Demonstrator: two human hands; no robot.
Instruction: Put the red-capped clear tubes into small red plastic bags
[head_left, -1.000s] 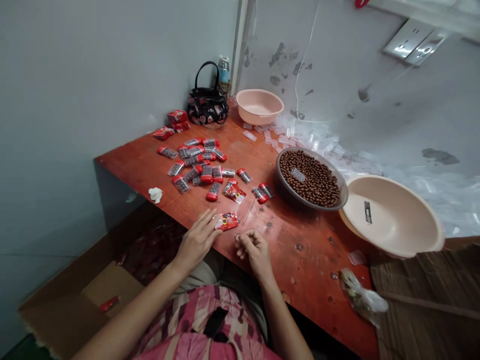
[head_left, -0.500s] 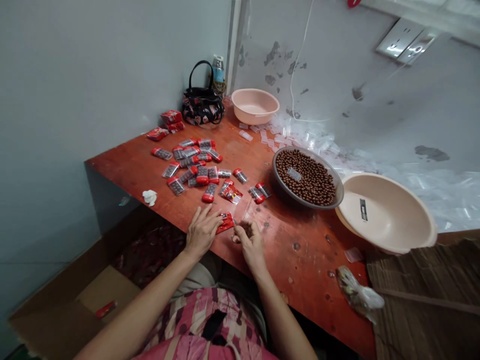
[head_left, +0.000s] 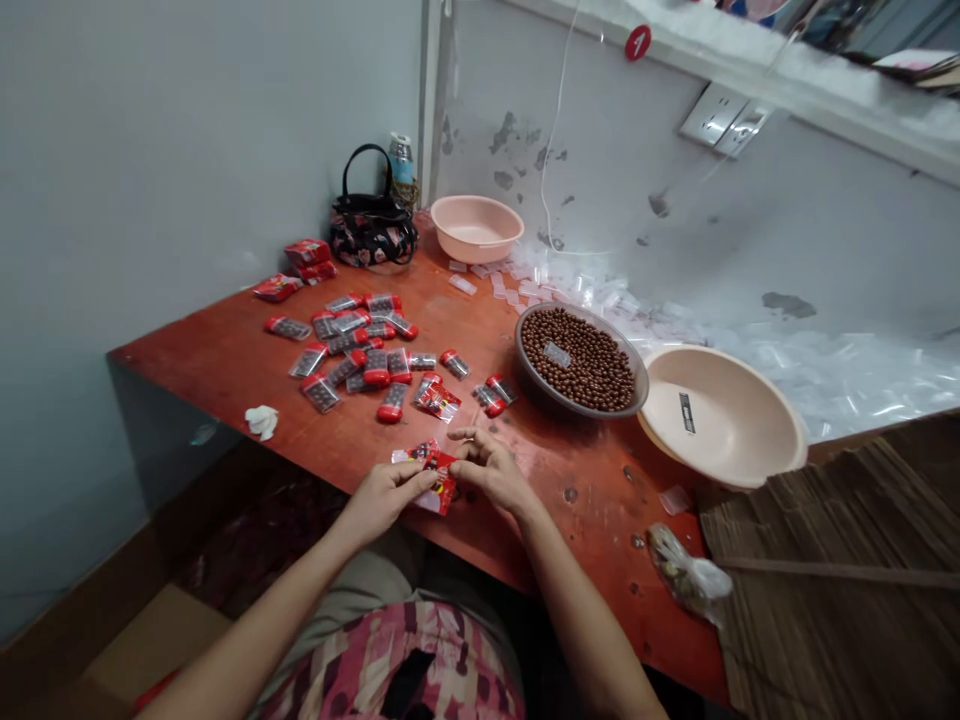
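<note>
At the near table edge, a red printed packet (head_left: pixel 441 492) lies between my two hands, with a clear end showing at its left. My left hand (head_left: pixel 382 500) pinches its lower left side between thumb and fingers. The thumb and fingertips of my right hand (head_left: pixel 495 475) close on its right side. Just beyond are another red printed packet (head_left: pixel 439 402) and a pair of small clear boxes with red ends (head_left: pixel 491 395). Several more such boxes (head_left: pixel 360 340), filled with dark balls, lie scattered farther left.
A grey bowl (head_left: pixel 523 372) of brown balls stands right of centre, beside a large pale basin (head_left: pixel 739 420). Behind are a smaller pink basin (head_left: pixel 476 215), a floral handbag (head_left: pixel 371 230) and loose clear plastic pieces (head_left: pixel 675 330). Stacked cardboard (head_left: pixel 840 570) occupies the right front.
The red packet has come up off the tabletop into both hands and shows more of its face. My left hand has gone from lying flat to pinching. The view has shifted right.
</note>
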